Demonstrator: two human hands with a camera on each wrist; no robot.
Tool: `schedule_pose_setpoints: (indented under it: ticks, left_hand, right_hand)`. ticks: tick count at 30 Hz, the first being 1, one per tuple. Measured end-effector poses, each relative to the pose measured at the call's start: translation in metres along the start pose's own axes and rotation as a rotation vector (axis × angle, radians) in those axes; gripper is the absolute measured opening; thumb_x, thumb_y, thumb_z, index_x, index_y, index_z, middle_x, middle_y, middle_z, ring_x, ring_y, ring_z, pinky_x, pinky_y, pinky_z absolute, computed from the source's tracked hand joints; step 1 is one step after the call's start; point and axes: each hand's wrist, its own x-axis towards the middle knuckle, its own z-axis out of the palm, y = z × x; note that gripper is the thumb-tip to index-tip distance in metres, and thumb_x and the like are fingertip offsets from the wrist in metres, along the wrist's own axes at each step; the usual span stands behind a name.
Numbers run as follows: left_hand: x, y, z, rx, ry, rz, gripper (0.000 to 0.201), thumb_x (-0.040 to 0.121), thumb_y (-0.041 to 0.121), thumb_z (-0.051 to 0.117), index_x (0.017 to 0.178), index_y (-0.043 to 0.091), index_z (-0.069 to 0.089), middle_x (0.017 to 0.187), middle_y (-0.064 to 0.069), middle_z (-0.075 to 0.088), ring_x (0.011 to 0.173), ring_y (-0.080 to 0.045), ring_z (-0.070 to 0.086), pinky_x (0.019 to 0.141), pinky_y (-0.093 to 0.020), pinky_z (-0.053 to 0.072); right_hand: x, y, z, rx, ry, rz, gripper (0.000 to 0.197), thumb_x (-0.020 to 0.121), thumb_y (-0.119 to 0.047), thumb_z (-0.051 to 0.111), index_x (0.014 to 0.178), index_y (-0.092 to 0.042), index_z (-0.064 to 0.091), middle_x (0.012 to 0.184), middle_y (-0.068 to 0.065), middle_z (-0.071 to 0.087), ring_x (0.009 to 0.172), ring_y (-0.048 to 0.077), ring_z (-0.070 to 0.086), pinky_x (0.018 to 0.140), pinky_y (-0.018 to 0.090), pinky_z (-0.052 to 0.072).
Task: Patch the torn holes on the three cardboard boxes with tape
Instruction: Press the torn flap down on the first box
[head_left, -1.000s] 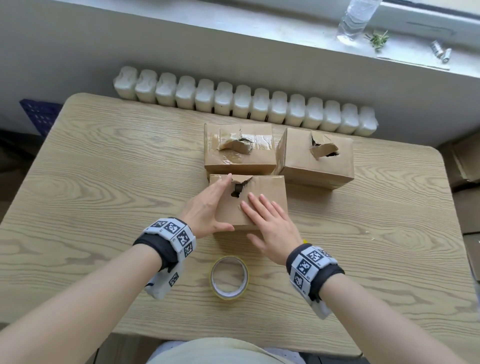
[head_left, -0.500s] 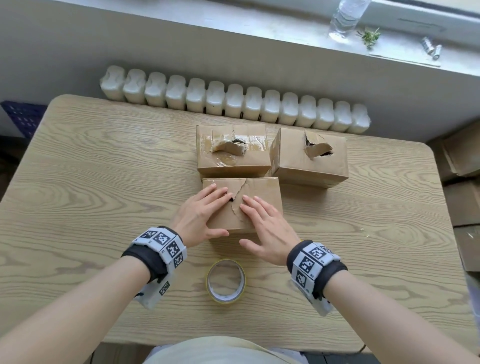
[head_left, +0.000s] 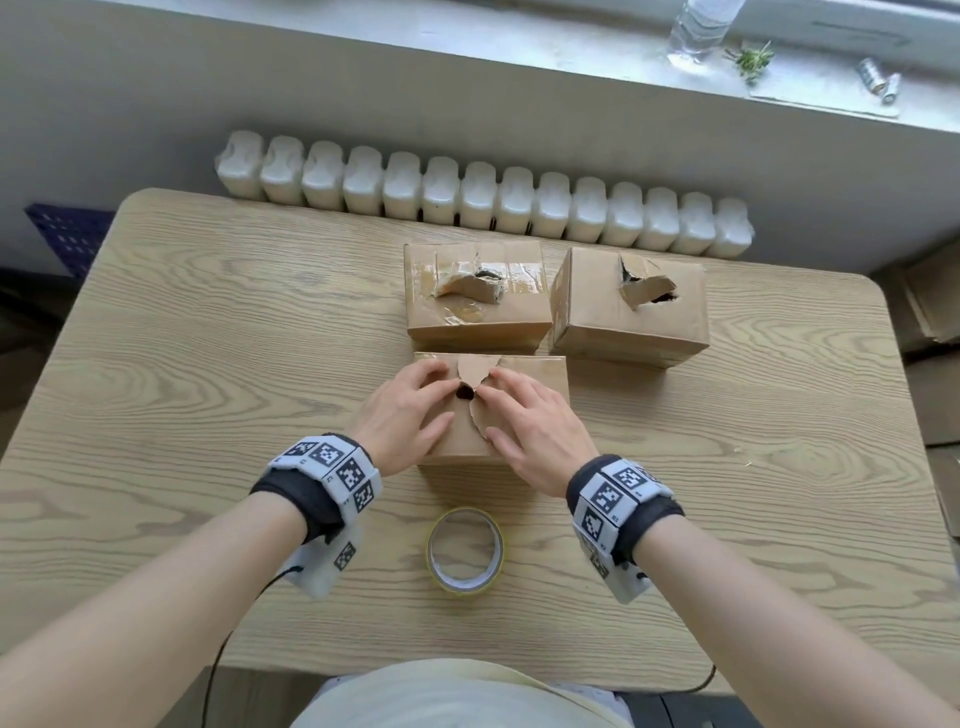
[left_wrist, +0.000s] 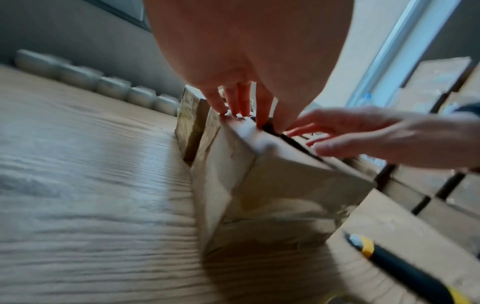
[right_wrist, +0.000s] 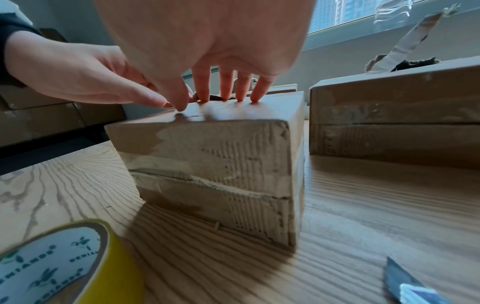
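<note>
Both hands flatten the torn flap on the nearest box (head_left: 524, 410); left hand (head_left: 410, 410) and right hand (head_left: 535, 431) press with straight fingers, holding nothing; next, likely 1 hand fetches the tape roll (head_left: 465, 550), lying just behind.

Both hands on top of near box (head_left: 540, 387): left hand (head_left: 410, 413) on its left part, right hand (head_left: 535, 426) on its right part, fingertips either side of torn hole (head_left: 464, 393). Tape roll (head_left: 465, 550) flat on table (head_left: 208, 364), just behind the wrists, between them. Two more boxes past the fingertips: one (head_left: 478, 296) directly beyond, touching near box; other (head_left: 631, 309) beyond and right of right hand. Radiator (head_left: 483, 200) behind table's far edge; bottle (head_left: 698, 31) on sill further back, right.
</note>
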Motion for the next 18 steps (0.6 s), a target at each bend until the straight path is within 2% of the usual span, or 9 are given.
schedule_pose_setpoints:
  ticks: [3, 6, 10, 14, 16, 18]
  left_hand:
    - [0.006, 0.007, 0.002, -0.172, 0.060, -0.080, 0.032, 0.088, 0.008, 0.059, 0.120, 0.007, 0.062, 0.128, -0.008, 0.050, 0.120, -0.023, 0.047, 0.103, -0.030, 0.036]
    - [0.014, 0.012, 0.003, -0.293, 0.080, -0.191, 0.029, 0.087, 0.003, 0.058, 0.116, 0.003, 0.064, 0.126, -0.009, 0.049, 0.122, -0.023, 0.045, 0.105, -0.024, 0.030]
    - [0.022, 0.015, 0.002, -0.393, 0.048, -0.336, 0.024, 0.091, 0.010, 0.057, 0.114, 0.006, 0.064, 0.131, -0.004, 0.045, 0.127, -0.017, 0.038, 0.108, -0.027, 0.027]
    - [0.028, 0.014, 0.000, -0.545, 0.020, -0.460, 0.016, 0.092, 0.012, 0.056, 0.105, 0.012, 0.066, 0.135, 0.001, 0.041, 0.129, -0.016, 0.036, 0.111, -0.039, 0.030]
    - [0.031, 0.014, -0.001, -0.587, -0.011, -0.490, 0.011, 0.092, 0.013, 0.057, 0.099, 0.018, 0.065, 0.138, 0.002, 0.038, 0.131, -0.017, 0.034, 0.111, -0.043, 0.030]
    - [0.034, 0.016, -0.004, -0.617, -0.034, -0.510, 0.013, 0.092, 0.013, 0.057, 0.090, 0.025, 0.063, 0.141, 0.001, 0.035, 0.133, -0.018, 0.031, 0.112, -0.045, 0.029]
  right_hand:
    - [0.002, 0.001, 0.001, 0.002, 0.001, 0.012, 0.047, 0.092, -0.030, 0.051, 0.138, -0.022, 0.044, 0.148, 0.004, 0.036, 0.136, 0.022, 0.032, 0.108, 0.037, 0.029]
    - [0.004, 0.000, 0.000, 0.015, 0.006, 0.027, 0.044, 0.092, -0.025, 0.051, 0.135, -0.021, 0.046, 0.147, 0.002, 0.038, 0.135, 0.021, 0.034, 0.107, 0.037, 0.031]
    - [0.005, -0.003, -0.002, 0.062, 0.039, 0.043, 0.041, 0.090, -0.018, 0.053, 0.132, -0.017, 0.047, 0.142, 0.000, 0.044, 0.132, 0.018, 0.039, 0.104, 0.037, 0.034]
    - [0.006, -0.003, -0.003, 0.097, 0.046, 0.051, 0.041, 0.090, -0.014, 0.052, 0.132, -0.015, 0.047, 0.141, 0.002, 0.046, 0.131, 0.019, 0.041, 0.103, 0.036, 0.035]
    - [0.008, -0.003, -0.005, 0.099, 0.082, 0.033, 0.038, 0.090, -0.012, 0.054, 0.128, -0.012, 0.049, 0.133, 0.005, 0.052, 0.119, 0.024, 0.051, 0.095, 0.039, 0.045]
    - [0.015, -0.006, -0.010, 0.085, 0.135, 0.029, 0.034, 0.090, -0.012, 0.056, 0.124, -0.010, 0.053, 0.120, 0.007, 0.058, 0.099, 0.027, 0.060, 0.077, 0.039, 0.051]
